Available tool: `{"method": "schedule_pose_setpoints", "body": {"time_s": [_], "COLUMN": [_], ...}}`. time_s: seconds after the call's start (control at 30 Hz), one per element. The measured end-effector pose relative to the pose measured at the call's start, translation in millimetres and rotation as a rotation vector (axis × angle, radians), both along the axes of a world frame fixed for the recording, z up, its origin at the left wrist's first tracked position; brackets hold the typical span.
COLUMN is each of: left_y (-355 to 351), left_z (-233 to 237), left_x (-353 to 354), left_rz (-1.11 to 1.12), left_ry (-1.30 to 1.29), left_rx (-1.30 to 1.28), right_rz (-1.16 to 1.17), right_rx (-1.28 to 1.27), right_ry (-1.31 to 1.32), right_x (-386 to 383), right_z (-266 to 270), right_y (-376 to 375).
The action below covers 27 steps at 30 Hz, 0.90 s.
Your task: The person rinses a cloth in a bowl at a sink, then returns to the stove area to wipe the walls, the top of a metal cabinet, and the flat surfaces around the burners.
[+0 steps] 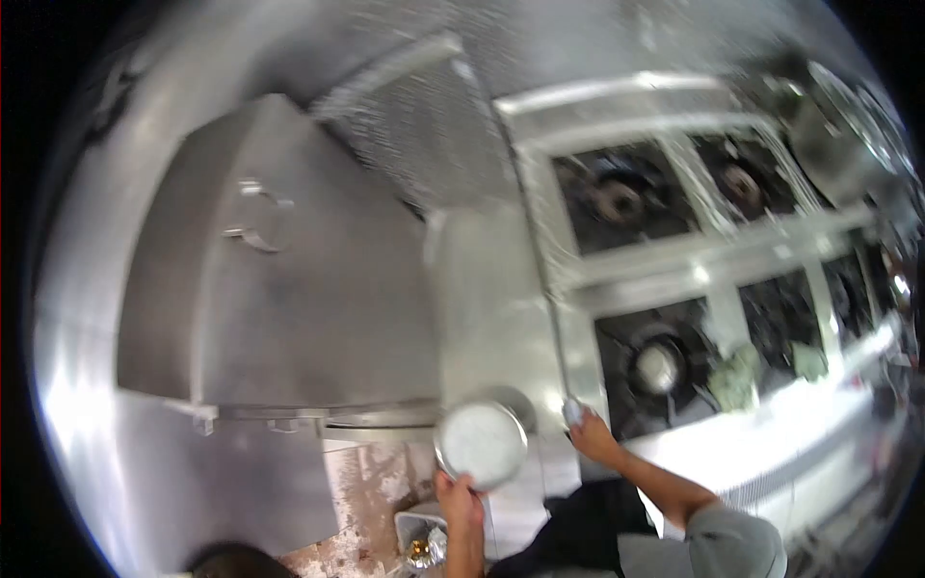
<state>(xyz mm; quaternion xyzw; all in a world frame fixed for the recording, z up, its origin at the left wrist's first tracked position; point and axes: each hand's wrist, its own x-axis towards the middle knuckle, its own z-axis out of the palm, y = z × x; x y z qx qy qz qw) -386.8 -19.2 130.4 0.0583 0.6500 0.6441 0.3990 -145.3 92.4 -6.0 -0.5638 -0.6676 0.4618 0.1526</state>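
Left hand [459, 499] fingers grip the round metal dish [480, 443] by its near rim; just right of it, right hand [594, 438] pinches a pale wad [573, 412] against the stove [578, 361] edge.

The round dish [481, 443] lies between a steel cabinet [289, 308] on the left and a four-burner stove [674, 262] on the right, with two cloths [737, 378] on the stove's near edge.

We have one view only, from the camera on the person's head, tilted steeply forward and down (a fisheye, so corners go black and edges bow). Nearest us, bottom centre, sit the left hand [461, 501] gripping a round dish [480, 443] and the right hand [593, 435]; the burner range [694, 279] fills the right, farther off.
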Motion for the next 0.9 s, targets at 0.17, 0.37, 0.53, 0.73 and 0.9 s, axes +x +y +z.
{"method": "schedule_pose_setpoints", "body": {"time_s": [0.17, 0.37, 0.53, 0.73, 0.9], "left_y": [62, 115, 146, 176, 179], "left_z": [30, 8, -23, -66, -60], "left_x": [43, 85, 122, 156, 162], "left_rz": [-0.164, -0.316, -0.441, -0.376, -0.309], "left_ry": [-0.104, -0.152, -0.237, -0.105, 0.139], "left_rx": [-0.112, -0.092, -0.108, -0.116, -0.228], "right_rz": [-0.305, -0.284, 0.023, 0.13, 0.16], "right_rx": [0.167, 0.327, 0.531, 0.487, 0.472], "right_ry": [0.067, 0.167, 0.037, -0.26, -0.413], "right_x": [67, 86, 68, 37, 25], "right_z": [64, 180, 191, 122, 109], "right_y": [7, 65, 103, 125, 129]}}
